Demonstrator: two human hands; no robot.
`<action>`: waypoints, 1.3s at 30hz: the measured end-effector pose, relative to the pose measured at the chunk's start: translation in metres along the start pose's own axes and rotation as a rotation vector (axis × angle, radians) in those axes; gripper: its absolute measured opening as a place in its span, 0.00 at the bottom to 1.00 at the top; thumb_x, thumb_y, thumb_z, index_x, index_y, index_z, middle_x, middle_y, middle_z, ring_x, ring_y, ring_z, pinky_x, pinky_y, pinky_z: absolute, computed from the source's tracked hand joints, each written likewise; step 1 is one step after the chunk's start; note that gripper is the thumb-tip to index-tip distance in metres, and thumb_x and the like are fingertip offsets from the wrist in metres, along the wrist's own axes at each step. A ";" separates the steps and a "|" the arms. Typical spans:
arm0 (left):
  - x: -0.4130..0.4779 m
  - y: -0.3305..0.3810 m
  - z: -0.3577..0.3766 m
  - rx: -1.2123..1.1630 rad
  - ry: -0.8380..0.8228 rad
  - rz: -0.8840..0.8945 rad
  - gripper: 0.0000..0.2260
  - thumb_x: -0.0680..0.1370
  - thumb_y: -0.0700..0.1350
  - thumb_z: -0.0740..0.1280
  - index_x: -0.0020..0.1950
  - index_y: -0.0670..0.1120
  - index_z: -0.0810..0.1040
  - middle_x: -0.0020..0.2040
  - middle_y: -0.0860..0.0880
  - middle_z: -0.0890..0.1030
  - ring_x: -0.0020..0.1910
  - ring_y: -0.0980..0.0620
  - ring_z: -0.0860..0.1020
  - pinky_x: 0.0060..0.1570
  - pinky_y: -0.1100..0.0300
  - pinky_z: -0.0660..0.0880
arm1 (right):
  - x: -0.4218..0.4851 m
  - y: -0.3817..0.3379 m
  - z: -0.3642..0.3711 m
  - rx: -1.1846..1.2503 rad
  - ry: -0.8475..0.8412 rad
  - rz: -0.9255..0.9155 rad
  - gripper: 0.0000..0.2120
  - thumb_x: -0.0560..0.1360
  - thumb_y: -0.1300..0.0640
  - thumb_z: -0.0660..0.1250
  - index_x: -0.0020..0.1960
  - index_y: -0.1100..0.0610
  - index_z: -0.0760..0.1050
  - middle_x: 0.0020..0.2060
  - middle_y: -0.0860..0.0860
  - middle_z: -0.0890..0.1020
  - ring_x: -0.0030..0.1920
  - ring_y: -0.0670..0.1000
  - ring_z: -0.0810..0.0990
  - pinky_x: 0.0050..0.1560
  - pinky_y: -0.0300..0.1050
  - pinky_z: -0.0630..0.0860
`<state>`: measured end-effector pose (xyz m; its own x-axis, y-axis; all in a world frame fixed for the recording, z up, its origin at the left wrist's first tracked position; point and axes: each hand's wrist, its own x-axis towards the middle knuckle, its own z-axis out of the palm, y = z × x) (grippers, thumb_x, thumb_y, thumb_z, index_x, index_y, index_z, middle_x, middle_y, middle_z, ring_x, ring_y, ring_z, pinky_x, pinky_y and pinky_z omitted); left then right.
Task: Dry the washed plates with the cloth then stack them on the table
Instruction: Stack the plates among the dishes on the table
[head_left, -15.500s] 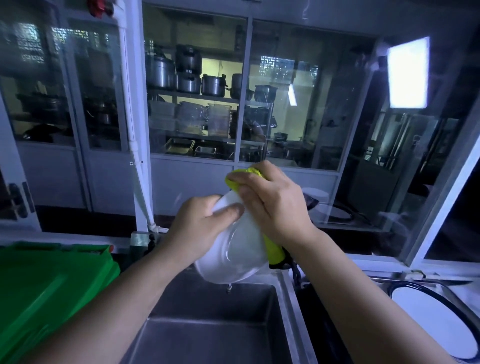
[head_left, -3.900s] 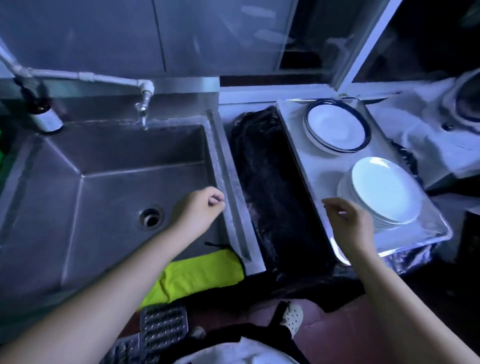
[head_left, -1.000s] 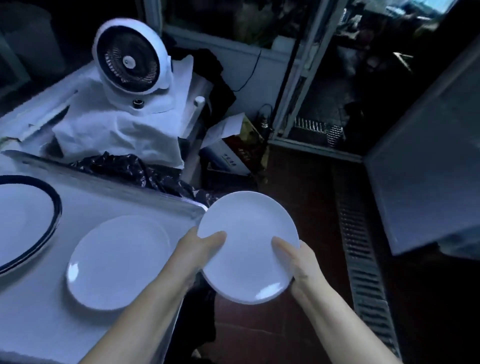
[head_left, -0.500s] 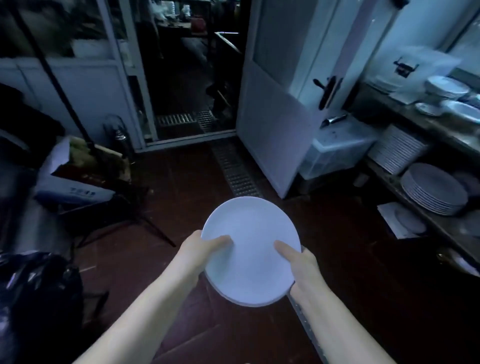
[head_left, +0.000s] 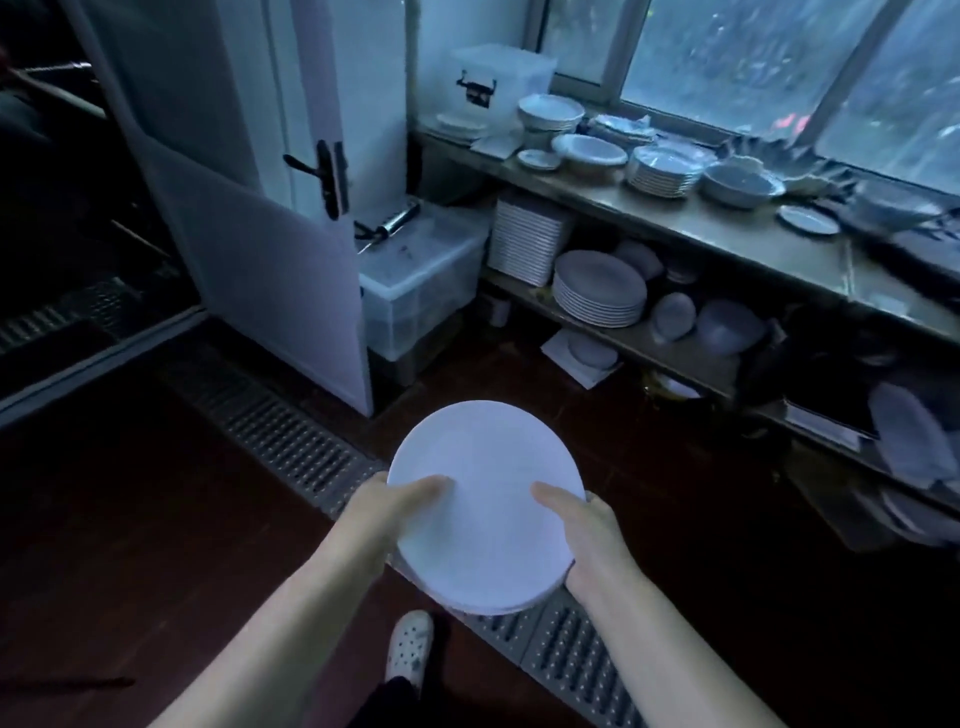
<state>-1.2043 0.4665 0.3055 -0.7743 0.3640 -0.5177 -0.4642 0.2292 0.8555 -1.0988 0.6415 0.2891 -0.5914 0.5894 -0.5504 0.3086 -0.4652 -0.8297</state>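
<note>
The left hand (head_left: 395, 512) and right hand (head_left: 587, 525) each grip a rim of the white plates (head_left: 483, 499), thumbs on top, above the floor. Probably 2 or more, stacked. Drying seems done; setting them on the table (head_left: 753, 236) remains.

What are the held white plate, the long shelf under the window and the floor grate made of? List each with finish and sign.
The round white plate: probably glazed ceramic, possibly melamine; smooth, even white face, thin rim.
The long grey shelf: likely stainless steel; brushed sheen reflecting window light.
The perforated grey floor grate: apparently metal; rows of punched holes, matte surface.
</note>
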 end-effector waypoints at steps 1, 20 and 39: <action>0.017 0.009 0.010 0.023 -0.032 0.010 0.27 0.60 0.55 0.71 0.55 0.44 0.80 0.46 0.47 0.84 0.43 0.50 0.83 0.35 0.61 0.77 | 0.015 -0.008 -0.004 0.012 0.023 -0.006 0.18 0.68 0.58 0.76 0.55 0.59 0.75 0.44 0.57 0.85 0.43 0.59 0.84 0.34 0.49 0.80; 0.306 0.177 0.237 0.196 -0.458 0.010 0.18 0.61 0.53 0.73 0.46 0.45 0.85 0.43 0.47 0.86 0.46 0.45 0.84 0.51 0.49 0.80 | 0.260 -0.184 -0.087 0.233 0.388 -0.106 0.17 0.71 0.64 0.72 0.56 0.72 0.75 0.48 0.66 0.82 0.48 0.68 0.82 0.51 0.63 0.79; 0.507 0.289 0.561 0.117 -0.383 -0.049 0.11 0.74 0.39 0.72 0.55 0.38 0.81 0.48 0.41 0.85 0.48 0.42 0.83 0.49 0.51 0.78 | 0.542 -0.389 -0.294 0.294 0.360 -0.080 0.12 0.70 0.69 0.70 0.52 0.73 0.76 0.42 0.65 0.83 0.37 0.61 0.82 0.38 0.51 0.81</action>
<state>-1.4900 1.2238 0.2855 -0.5259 0.6551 -0.5424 -0.4273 0.3479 0.8345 -1.3204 1.3360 0.2859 -0.2925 0.7985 -0.5262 0.0172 -0.5458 -0.8378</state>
